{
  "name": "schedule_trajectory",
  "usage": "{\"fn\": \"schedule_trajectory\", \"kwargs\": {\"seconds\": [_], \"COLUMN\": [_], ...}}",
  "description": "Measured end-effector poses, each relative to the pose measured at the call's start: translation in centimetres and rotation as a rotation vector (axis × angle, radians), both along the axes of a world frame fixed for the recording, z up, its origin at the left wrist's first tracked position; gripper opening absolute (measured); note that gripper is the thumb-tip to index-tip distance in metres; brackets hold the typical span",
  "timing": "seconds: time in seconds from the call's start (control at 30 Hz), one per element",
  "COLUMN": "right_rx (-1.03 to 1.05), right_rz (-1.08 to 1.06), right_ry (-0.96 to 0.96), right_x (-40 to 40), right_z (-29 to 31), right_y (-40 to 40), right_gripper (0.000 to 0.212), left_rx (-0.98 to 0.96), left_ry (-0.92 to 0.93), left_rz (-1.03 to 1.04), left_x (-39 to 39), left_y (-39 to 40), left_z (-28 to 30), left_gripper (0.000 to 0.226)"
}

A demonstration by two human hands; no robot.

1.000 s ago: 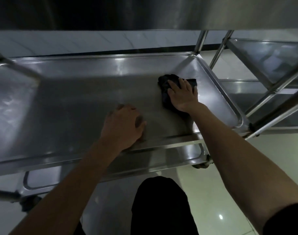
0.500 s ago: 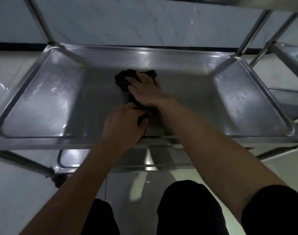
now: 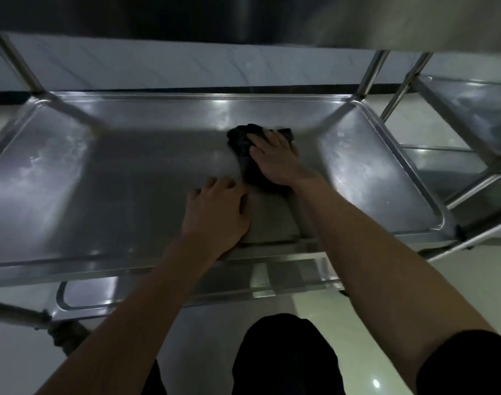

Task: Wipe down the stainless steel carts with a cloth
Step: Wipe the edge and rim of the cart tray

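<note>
Head view looks down onto the middle shelf [image 3: 129, 181] of a stainless steel cart [image 3: 370, 67], and the wiping is under way on it. Right hand [image 3: 275, 159] lies flat and spread, fingers together, palm pressing the dark cloth [image 3: 243, 141] onto the metal, right of centre and towards the shelf's far edge; the cloth bunches out beyond the fingertips and trails back under the wrist. That open, flat press looks chosen to put as much fabric as possible on the steel, no pinching, just weight. Left hand [image 3: 215, 212] sits at the near edge, near the middle, fingers loosely curled over the surface, heel at the rim; it grips nothing I can make out, and it seems to be bracing the cart so it does not roll while the other arm pushes. Both forearms reach in under the top shelf [image 3: 243, 18], which hangs overhead and crowds the reach. Down below, the lower shelf [image 3: 101, 295] peeks out past the near rim, and a second cart [image 3: 471, 109] stands just beside the right end. Glare marks show on the shelf's left and right ends; whether they are smears or reflections, I cannot tell. My read: this shelf is mid-wipe, with the lower shelf and the neighbouring cart possibly left to do
</note>
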State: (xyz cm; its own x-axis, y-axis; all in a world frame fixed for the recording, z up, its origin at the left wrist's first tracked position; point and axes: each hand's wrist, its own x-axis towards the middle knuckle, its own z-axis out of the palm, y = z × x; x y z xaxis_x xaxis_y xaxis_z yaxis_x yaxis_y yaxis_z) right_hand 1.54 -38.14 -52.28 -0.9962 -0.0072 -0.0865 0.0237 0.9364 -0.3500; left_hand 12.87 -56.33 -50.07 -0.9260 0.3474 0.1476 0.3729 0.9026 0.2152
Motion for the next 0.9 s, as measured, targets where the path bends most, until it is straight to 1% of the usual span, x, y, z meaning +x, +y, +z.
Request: {"fn": "schedule_trajectory", "kwargs": {"seconds": [0.07, 0.13, 0.27, 0.37, 0.5, 0.57, 0.67, 0.73, 0.77, 0.9], "right_rx": [0.020, 0.068, 0.214, 0.167, 0.181, 0.202, 0.160, 0.212, 0.250, 0.238], "right_rz": [-0.056, -0.112, -0.167, -0.290, -0.336, -0.347, -0.427, -0.388, -0.358, -0.417], "right_ry": [0.009, 0.030, 0.059, 0.094, 0.005, -0.032, -0.023, -0.040, -0.055, -0.061], "right_x": [0.3, 0.8, 1.6, 2.3, 3.9, 5.1, 8.1, 10.1, 11.1, 15.2], "right_z": [-0.1, -0.2, -0.2, 0.3, 0.8, 1.0, 1.3, 1.2, 1.0, 1.1], "right_y": [4.5, 8.4, 14.1, 17.0, 20.3, 21.0, 20.5, 20.2, 20.0, 18.3], "right_gripper": [0.051, 0.051, 0.050, 0.049, 0.050, 0.051, 0.052, 0.053, 0.054, 0.054], "left_rx": [-0.020, -0.031, -0.058, -0.042, -0.053, -0.052, -0.047, -0.039, -0.040, -0.104], "left_ry": [-0.028, -0.056, 0.008, -0.003, -0.019, -0.027, -0.039, -0.065, -0.084, -0.157], "left_rz": [-0.023, 0.008, 0.023, 0.018, -0.001, -0.010, -0.032, -0.058, -0.071, -0.112], "left_x": [-0.3, -0.5, -0.5, -0.8, -0.9, -0.9, -0.9, -0.7, -0.6, -0.2], "left_y": [2.6, 4.0, 4.1, 4.3, 4.7, 4.8, 4.8, 4.6, 4.5, 4.1], "left_z": [-0.1, -0.1, -0.7, -0.6, -0.6, -0.8, -0.7, -0.5, -0.3, 0.0], "left_gripper": [0.032, 0.034, 0.040, 0.040, 0.038, 0.037, 0.039, 0.046, 0.053, 0.095]}}
